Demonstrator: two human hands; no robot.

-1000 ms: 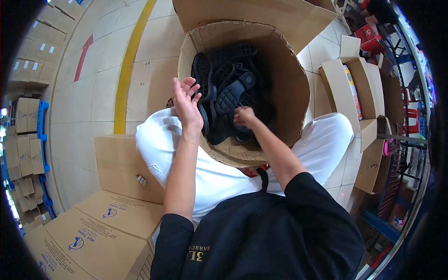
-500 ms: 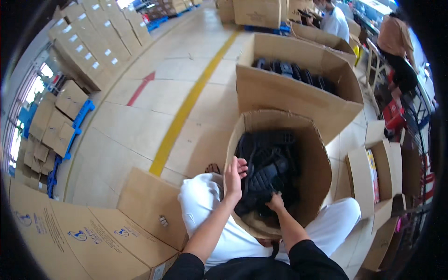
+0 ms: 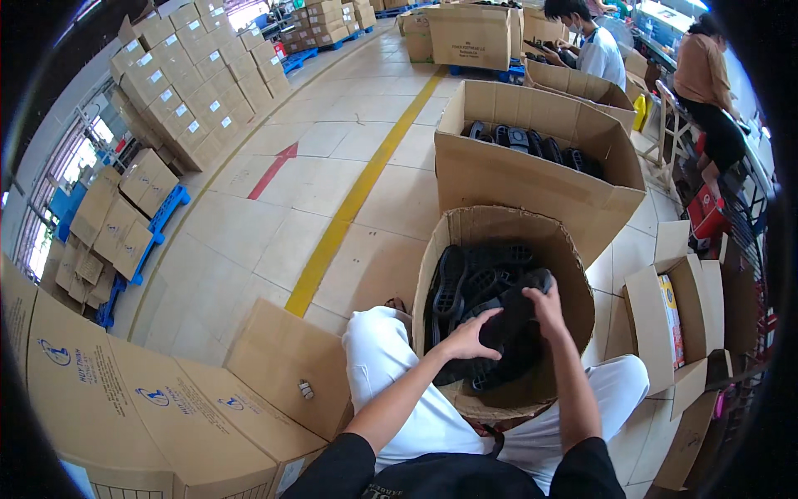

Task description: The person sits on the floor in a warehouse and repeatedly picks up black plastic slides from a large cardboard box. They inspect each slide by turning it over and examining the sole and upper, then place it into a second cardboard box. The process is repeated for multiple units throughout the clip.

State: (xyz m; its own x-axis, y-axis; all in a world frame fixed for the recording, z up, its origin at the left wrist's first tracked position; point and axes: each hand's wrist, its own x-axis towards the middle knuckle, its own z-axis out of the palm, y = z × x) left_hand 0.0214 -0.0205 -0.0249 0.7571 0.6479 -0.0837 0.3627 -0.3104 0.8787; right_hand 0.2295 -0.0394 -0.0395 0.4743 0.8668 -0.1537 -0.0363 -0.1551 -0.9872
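Observation:
Between my knees stands an open cardboard box (image 3: 573, 366) with black shoe soles (image 3: 450, 279) in it; several show their treads. Over its near half I hold one dark shoe sole (image 3: 509, 323) with both hands, tilted with its far end to the right. My left hand (image 3: 470, 336) grips the near end, thumb on one side and fingers on the other. My right hand (image 3: 546, 309) is closed round the far end, its fingertips partly hidden. The held sole's underside cannot be seen.
A larger carton (image 3: 532, 185) of black soles stands just beyond. Left of my knee lie cardboard flaps (image 3: 287, 358) with a small object on them. To the right is an open box (image 3: 690, 308). Stacked cartons (image 3: 179, 91) line the left; a person (image 3: 600, 62) sits farther off.
My right hand has come up from inside the box with a shoe sole. My left hand has moved from the box's left rim to the right and grips it too. The view has shifted slightly.

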